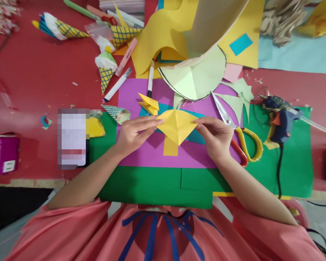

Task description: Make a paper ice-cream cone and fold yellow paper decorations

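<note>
A creased yellow paper piece (177, 125), fan-shaped with its point toward me, is stretched between my two hands above the purple sheet (141, 156). My left hand (134, 132) pinches its left corner, and my right hand (216, 136) pinches the right corner. Just beyond it lie a folded yellow paper piece (149, 105) and a blue paper strip (195, 135). A yellow strip (170, 146) shows partly beneath the held paper. Scissors (229, 123) with red and yellow handles lie beside my right hand. Farther off is a pale green rounded paper (195, 79) with a dark outline.
A glue gun (284, 123) with its cord rests on the green sheet (299, 163) at right. Markers (118, 85) and paper ice cream cones (106, 70) lie at the upper left. A phone (73, 139) with a blurred screen is at left. Curled yellow sheets (163, 32) rise at the back.
</note>
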Demonstrator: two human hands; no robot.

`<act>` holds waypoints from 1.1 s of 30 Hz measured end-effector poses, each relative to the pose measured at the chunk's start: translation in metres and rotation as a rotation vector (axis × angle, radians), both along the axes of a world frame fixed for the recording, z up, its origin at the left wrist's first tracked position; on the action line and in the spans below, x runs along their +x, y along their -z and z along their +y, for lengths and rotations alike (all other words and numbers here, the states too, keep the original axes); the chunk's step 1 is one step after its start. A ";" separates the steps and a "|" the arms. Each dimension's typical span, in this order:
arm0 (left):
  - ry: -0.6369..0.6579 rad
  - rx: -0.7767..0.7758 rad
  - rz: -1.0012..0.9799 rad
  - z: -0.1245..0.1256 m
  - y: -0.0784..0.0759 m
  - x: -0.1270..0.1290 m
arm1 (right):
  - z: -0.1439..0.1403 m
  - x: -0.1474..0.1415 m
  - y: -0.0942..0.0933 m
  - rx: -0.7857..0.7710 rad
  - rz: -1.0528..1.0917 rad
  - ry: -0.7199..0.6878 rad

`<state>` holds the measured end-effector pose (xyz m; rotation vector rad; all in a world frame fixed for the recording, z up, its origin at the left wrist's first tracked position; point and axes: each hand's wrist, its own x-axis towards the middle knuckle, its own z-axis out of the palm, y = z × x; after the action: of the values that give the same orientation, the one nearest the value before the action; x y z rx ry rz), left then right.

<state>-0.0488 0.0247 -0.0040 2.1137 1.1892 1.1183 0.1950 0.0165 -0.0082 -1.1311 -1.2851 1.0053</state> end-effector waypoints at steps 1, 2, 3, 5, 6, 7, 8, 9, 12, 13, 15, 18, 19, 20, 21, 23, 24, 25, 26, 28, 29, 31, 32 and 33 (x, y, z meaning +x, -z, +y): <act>-0.001 0.004 0.006 0.001 -0.001 -0.001 | 0.000 0.000 -0.001 0.005 -0.012 -0.006; -0.001 0.010 0.010 0.001 -0.001 -0.002 | 0.000 0.001 -0.002 0.013 -0.026 -0.010; 0.000 0.018 0.009 0.002 -0.001 -0.003 | 0.001 0.001 -0.002 0.024 -0.042 -0.013; -0.001 0.032 0.003 0.003 -0.001 -0.004 | 0.002 0.001 -0.003 0.052 -0.060 -0.020; -0.003 0.035 0.001 0.003 0.000 -0.004 | 0.002 0.001 -0.004 0.064 -0.059 -0.025; -0.004 0.034 -0.001 0.003 0.000 -0.004 | 0.002 0.001 -0.003 0.069 -0.050 -0.034; -0.007 0.029 -0.003 0.003 -0.001 -0.003 | 0.003 0.001 -0.003 0.064 -0.035 -0.045; -0.013 0.022 -0.008 0.003 -0.001 -0.002 | 0.003 0.000 -0.003 0.050 -0.016 -0.060; -0.010 0.013 -0.043 0.002 -0.002 0.001 | 0.002 -0.001 -0.001 -0.032 0.045 -0.155; 0.004 0.014 -0.050 0.002 -0.002 0.002 | 0.001 -0.001 -0.001 -0.060 0.064 -0.194; 0.051 -0.002 -0.041 0.001 -0.002 0.002 | 0.000 -0.002 0.000 -0.107 0.086 -0.263; 0.114 -0.052 -0.004 -0.002 -0.003 0.003 | 0.000 -0.004 0.000 -0.154 0.074 -0.299; 0.126 -0.076 0.002 -0.003 -0.003 0.004 | -0.001 -0.005 0.000 -0.173 0.064 -0.302; 0.134 -0.101 -0.001 -0.005 -0.004 0.004 | -0.001 -0.006 0.000 -0.197 0.054 -0.304; 0.136 -0.134 -0.011 -0.006 -0.004 0.005 | -0.002 -0.007 -0.001 -0.223 0.046 -0.305; 0.112 -0.225 -0.081 -0.009 -0.005 0.009 | -0.005 -0.010 -0.002 -0.279 0.054 -0.315; 0.090 -0.280 -0.143 -0.011 -0.005 0.011 | -0.007 -0.011 -0.002 -0.301 0.076 -0.316; 0.058 -0.339 -0.222 -0.013 -0.005 0.014 | -0.010 -0.013 -0.003 -0.318 0.107 -0.313; 0.031 -0.405 -0.311 -0.014 -0.005 0.018 | -0.012 -0.015 -0.003 -0.328 0.144 -0.304; 0.000 -0.540 -0.465 -0.017 -0.004 0.025 | -0.017 -0.020 -0.004 -0.333 0.210 -0.268; -0.001 -0.604 -0.520 -0.018 -0.005 0.029 | -0.019 -0.022 -0.004 -0.324 0.229 -0.246; 0.006 -0.726 -0.572 -0.021 -0.006 0.035 | -0.021 -0.025 -0.004 -0.285 0.247 -0.203; 0.009 -0.776 -0.580 -0.022 -0.007 0.037 | -0.022 -0.026 -0.003 -0.260 0.250 -0.183; 0.011 -0.823 -0.583 -0.024 -0.008 0.039 | -0.022 -0.027 -0.003 -0.234 0.250 -0.167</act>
<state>-0.0095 0.0008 0.0035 1.0769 1.0773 0.9145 0.1681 -0.0060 -0.0055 -1.0441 -1.0933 1.4048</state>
